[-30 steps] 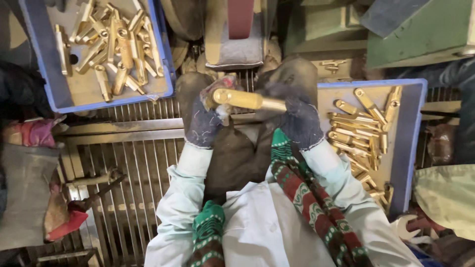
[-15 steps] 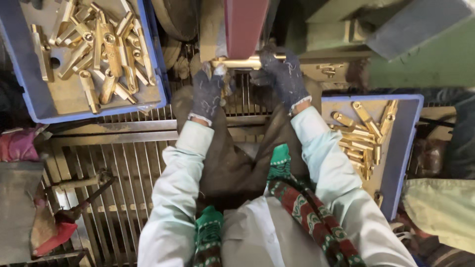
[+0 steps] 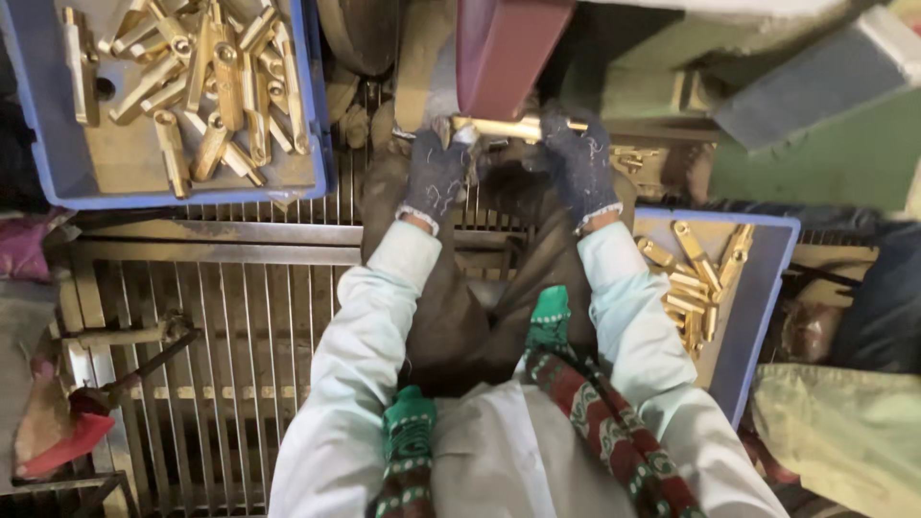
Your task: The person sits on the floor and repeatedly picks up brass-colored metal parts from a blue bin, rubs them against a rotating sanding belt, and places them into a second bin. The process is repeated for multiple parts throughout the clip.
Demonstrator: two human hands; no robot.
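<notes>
Two blue plastic trays of brass fittings flank a dark red belt (image 3: 499, 48).
Far-left tray (image 3: 58, 187) heaped, right tray (image 3: 758, 288) part-filled; left hand (image 3: 434, 177) and right hand (image 3: 578, 163), each grip closed on the long brass rod (image 3: 504, 127), arms outstretched.

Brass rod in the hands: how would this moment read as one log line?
left hand: grips brass rod | right hand: grips other end | rod against dark red belt | blue trays of brass parts either side

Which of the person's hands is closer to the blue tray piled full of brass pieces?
Left. The left hand grips the brass rod just right of the full blue tray; the right hand is farther off.
</notes>
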